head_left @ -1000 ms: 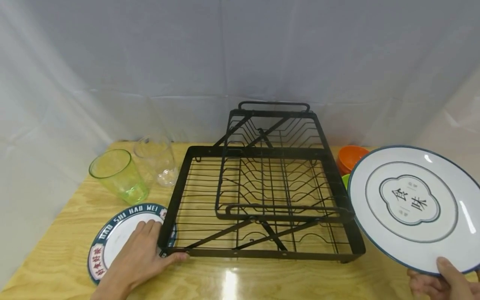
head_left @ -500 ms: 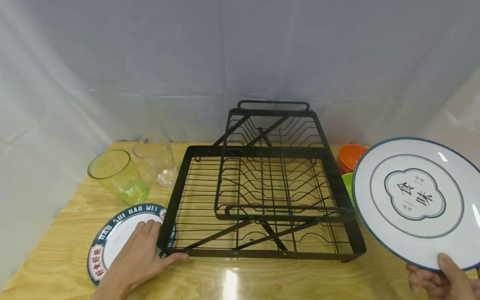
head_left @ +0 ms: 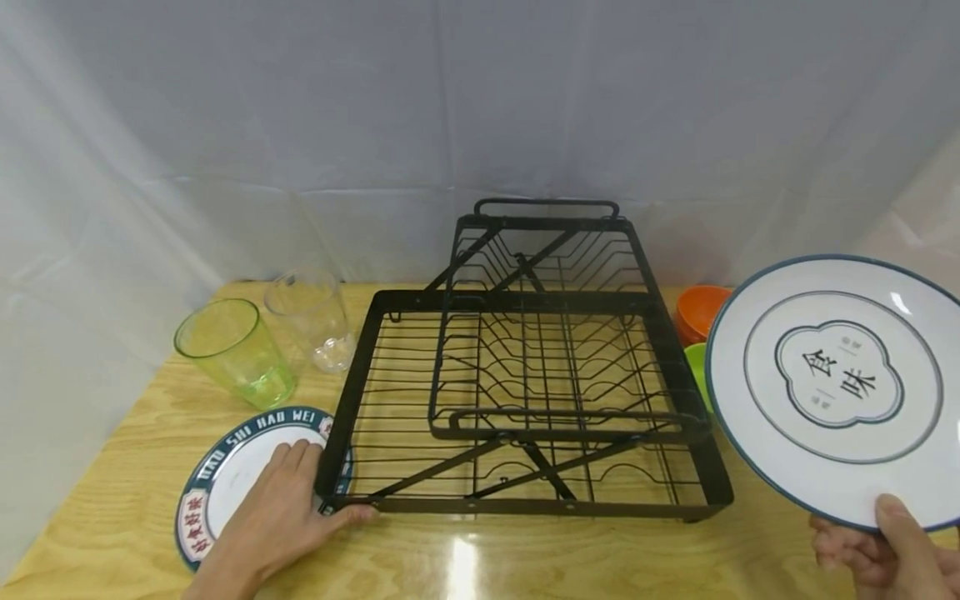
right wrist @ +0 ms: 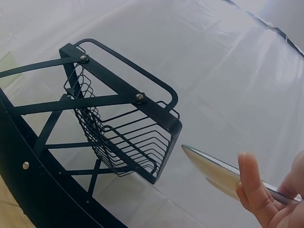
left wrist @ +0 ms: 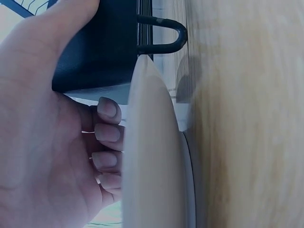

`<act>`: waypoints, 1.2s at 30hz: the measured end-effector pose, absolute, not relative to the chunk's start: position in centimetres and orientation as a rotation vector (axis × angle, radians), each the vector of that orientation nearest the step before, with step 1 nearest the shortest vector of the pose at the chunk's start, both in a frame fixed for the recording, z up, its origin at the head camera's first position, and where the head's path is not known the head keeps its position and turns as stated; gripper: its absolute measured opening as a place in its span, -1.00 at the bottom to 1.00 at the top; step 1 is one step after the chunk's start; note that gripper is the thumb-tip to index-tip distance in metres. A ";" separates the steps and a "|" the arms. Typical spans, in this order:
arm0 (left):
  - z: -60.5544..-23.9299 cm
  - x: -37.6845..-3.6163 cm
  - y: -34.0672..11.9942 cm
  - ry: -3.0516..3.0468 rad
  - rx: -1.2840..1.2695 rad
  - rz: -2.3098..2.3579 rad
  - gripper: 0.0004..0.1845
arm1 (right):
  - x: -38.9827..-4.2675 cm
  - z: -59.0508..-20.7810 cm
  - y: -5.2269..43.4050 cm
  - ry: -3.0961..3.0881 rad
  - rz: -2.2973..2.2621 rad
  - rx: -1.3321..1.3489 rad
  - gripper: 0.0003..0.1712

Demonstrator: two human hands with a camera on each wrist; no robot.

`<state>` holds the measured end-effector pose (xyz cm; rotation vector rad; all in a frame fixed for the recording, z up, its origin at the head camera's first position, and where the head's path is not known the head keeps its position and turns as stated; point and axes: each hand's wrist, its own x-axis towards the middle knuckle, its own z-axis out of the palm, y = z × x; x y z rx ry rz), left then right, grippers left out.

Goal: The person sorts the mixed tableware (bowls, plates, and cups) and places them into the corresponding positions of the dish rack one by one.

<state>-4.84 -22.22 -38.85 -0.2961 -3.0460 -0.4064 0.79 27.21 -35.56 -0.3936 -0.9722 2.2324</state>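
Note:
A two-tier black wire dish rack point(head_left: 525, 506) stands mid-table. My left hand point(head_left: 281, 508) grips its front left corner, thumb along the front rail and fingers at the left side; the left wrist view shows the fingers curled beside the black corner point(left wrist: 97, 52). To the right of the rack, my right hand point(head_left: 896, 554) pinches a white plate point(head_left: 832, 483) by its lower rim, thumb on the face. This blue-edged plate is raised and tilted, apart from the rack; the right wrist view has it nearly edge-on. A second, green-rimmed plate point(head_left: 251, 437) lies under my left hand, partly beneath the rack.
A green glass point(head_left: 236, 350) and a clear glass point(head_left: 311, 321) stand at the back left. Behind the held plate are orange bowls point(head_left: 700, 312) and a green bowl point(head_left: 697, 367), partly covered by it. A pale curtain point(head_left: 375, 125) hangs along the table's back edge.
The held plate has risen and shifted slightly to the right, uncovering more of the green bowl. My left hand and the rack stay in place.

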 end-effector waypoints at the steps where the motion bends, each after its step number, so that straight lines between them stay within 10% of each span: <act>1: -38.9 -4.8 -22.2 -3.043 -0.298 -0.406 0.11 | 0.8 -35.7 27.4 -0.957 2.260 -0.343 -0.80; 36: -38.9 -4.9 -22.3 -3.054 -0.282 -0.435 0.12 | -0.6 -34.2 25.5 -1.181 2.098 -0.405 -0.77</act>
